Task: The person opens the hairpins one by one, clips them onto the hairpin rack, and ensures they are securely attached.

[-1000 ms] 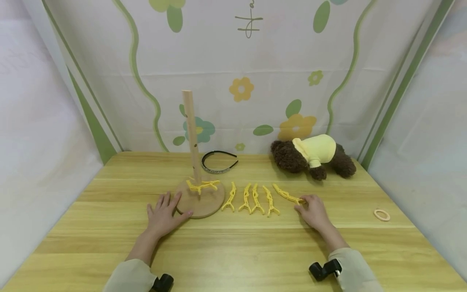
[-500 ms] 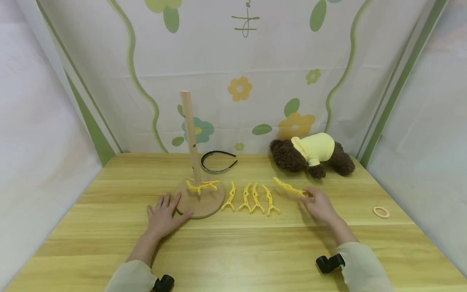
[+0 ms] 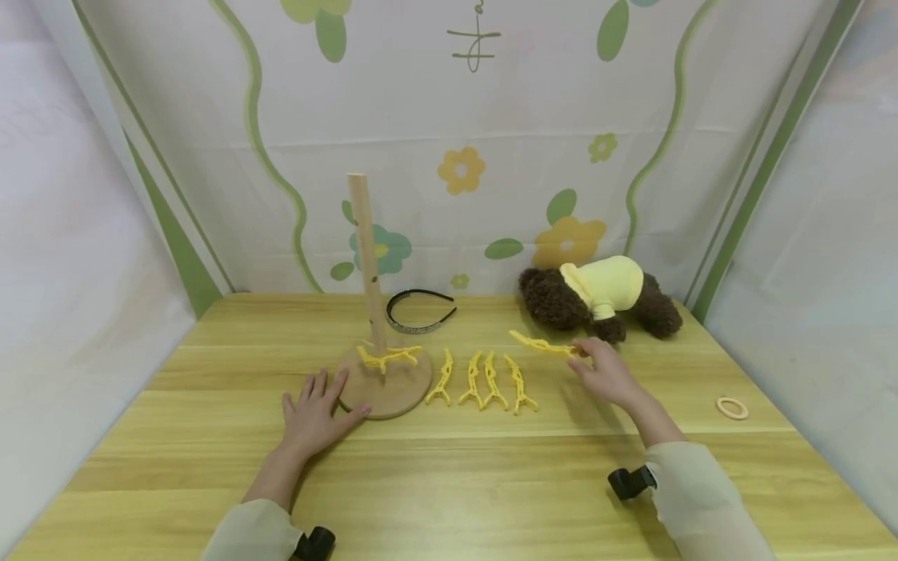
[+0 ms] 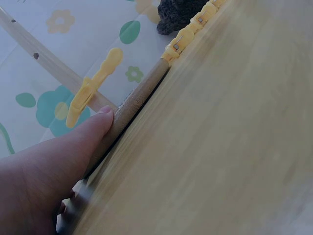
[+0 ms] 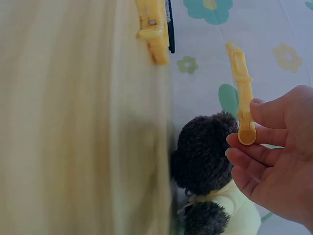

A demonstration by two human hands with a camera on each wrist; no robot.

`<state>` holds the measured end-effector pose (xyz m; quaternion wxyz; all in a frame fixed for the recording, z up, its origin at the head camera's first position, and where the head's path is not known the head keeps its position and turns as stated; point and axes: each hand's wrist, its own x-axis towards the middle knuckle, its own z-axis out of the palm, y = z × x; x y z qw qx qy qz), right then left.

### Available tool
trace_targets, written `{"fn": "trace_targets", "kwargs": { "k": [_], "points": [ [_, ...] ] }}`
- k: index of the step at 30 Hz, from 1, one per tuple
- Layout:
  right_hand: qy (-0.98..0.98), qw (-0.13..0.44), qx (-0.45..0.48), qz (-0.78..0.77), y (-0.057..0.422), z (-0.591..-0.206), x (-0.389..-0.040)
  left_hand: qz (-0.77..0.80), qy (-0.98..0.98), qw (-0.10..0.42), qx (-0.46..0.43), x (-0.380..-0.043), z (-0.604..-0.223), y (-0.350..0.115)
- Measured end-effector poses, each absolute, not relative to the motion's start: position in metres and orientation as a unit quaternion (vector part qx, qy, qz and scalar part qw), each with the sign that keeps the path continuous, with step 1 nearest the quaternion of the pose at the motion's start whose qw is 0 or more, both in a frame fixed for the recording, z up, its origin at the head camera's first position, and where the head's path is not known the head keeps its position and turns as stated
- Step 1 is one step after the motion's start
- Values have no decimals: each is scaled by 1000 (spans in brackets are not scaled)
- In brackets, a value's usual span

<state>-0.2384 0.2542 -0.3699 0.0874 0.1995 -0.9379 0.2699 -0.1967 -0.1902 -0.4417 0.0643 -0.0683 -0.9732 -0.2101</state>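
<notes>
My right hand (image 3: 609,374) holds a yellow alligator hair clip (image 3: 540,343) above the table, pinching it near one end. In the right wrist view, thumb and fingertips meet on that hair clip (image 5: 240,83). My left hand (image 3: 312,417) lies spread on the table, its thumb on the edge of a round wooden base (image 3: 396,399). An upright wooden post (image 3: 368,265) rises from this base. Yellow clips (image 3: 382,360) sit low at the post; how they attach cannot be made out. Several more yellow clips (image 3: 473,382) lie in a row right of the base.
A black headband (image 3: 415,327) with a glittery band lies behind the base. At the back right, a brown plush toy (image 3: 610,284) in a yellow shirt lies on its side. A pale ring (image 3: 733,408) is near the right edge. Printed fabric hangs around the table (image 3: 449,483).
My right hand has lifted the rightmost hair clip off the table, first drawing it slightly right, then raising it farther back and left. My left hand stays in place.
</notes>
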Motion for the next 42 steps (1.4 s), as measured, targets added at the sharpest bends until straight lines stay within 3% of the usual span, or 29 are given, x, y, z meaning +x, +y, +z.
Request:
{"fn": "trace_targets", "kwargs": {
  "k": [35,42],
  "points": [
    [-919,24,313,237,128,-330,-276,-208,-974,59,-66,-195,-438,-192],
    [-913,48,330,236,107,-334,-279,-211,-974,57,-68,-196,-439,-190]
  ]
}}
